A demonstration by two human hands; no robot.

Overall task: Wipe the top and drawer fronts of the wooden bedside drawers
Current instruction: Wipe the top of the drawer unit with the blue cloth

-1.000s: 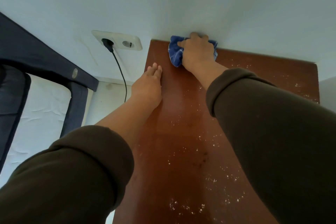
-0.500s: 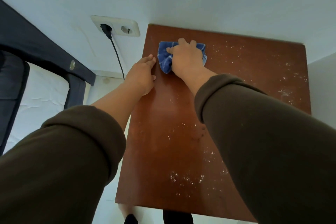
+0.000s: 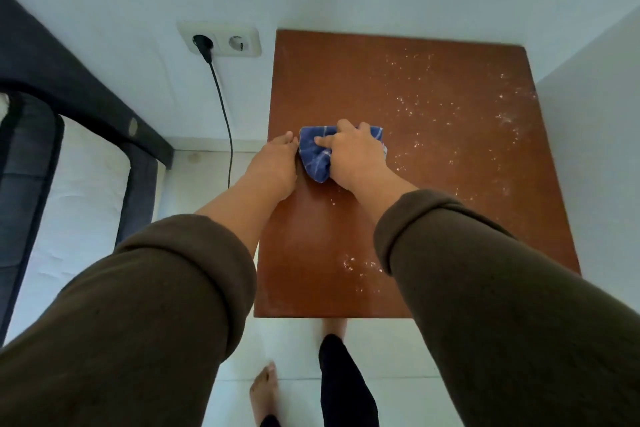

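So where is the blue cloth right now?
In the head view, the blue cloth lies on the left half of the wooden top, gripped by the right hand, with the left hand right beside it.

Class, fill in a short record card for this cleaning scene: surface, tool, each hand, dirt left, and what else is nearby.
Surface: wooden top of the bedside drawers, seen from above
Tool: blue cloth, bunched, on the top near its left edge
Right hand: grips the cloth, pressing it on the wood
Left hand: fingers straight, resting at the left edge beside the cloth
Dirt left: white specks over the right and far part, more near the front edge
Drawer fronts: not in view
Nearby: wall socket with black cable plugged in; dark bed frame at left
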